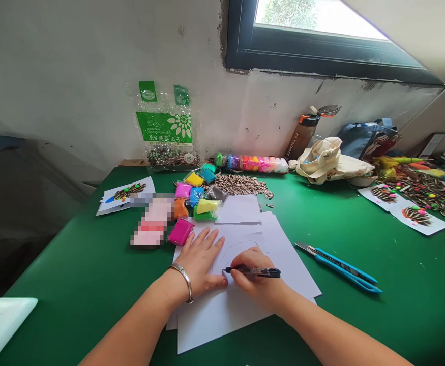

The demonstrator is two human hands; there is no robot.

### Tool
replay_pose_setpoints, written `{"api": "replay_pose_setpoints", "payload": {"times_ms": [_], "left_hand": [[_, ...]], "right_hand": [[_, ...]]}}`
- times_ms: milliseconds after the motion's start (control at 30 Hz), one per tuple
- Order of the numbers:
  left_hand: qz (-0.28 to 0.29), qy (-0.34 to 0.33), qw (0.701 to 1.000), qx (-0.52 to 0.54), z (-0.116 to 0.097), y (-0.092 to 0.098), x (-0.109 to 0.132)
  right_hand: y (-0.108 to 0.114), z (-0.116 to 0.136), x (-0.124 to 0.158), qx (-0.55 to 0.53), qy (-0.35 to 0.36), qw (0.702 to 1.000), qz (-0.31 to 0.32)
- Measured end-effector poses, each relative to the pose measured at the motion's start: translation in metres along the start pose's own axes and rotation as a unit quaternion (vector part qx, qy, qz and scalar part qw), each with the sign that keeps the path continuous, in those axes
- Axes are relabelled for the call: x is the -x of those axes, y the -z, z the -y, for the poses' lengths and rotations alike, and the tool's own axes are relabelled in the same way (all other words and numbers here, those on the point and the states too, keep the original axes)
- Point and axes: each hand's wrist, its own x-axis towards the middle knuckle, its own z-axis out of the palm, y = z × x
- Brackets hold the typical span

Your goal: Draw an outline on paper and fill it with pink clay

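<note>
White sheets of paper lie stacked on the green table in front of me, with a thin curved pencil-like line on the top one. My left hand rests flat on the paper, fingers spread, a silver bangle at the wrist. In my right hand is a black pen, its tip pointing left and at the paper near my left thumb. Just beyond my left fingers sits a magenta packet of clay. A smaller white paper lies at the far side of the sheets.
A blue utility knife lies right of the paper with its blade out. Sunflower seeds and several clay packets cover the back middle. A seed bag and a bottle stand against the wall. Seed pictures lie at right.
</note>
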Motion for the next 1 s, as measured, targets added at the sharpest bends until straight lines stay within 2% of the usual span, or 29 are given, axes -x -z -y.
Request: {"api": "replay_pose_setpoints", "payload": {"times_ms": [300, 800, 1000], "left_hand": [[-0.008, -0.005, 1.0, 0.005, 0.002, -0.003, 0.0], [-0.006, -0.005, 1.0, 0.008, 0.001, -0.001, 0.0], [-0.009, -0.008, 1.0, 0.01, 0.001, -0.002, 0.0]], "right_hand": [[-0.002, -0.003, -0.003, 0.014, 0.003, 1.0, 0.002], [-0.003, -0.008, -0.001, 0.022, 0.004, 0.999, -0.046], [-0.003, -0.008, -0.002, 0.019, 0.019, 0.999, -0.025]]}}
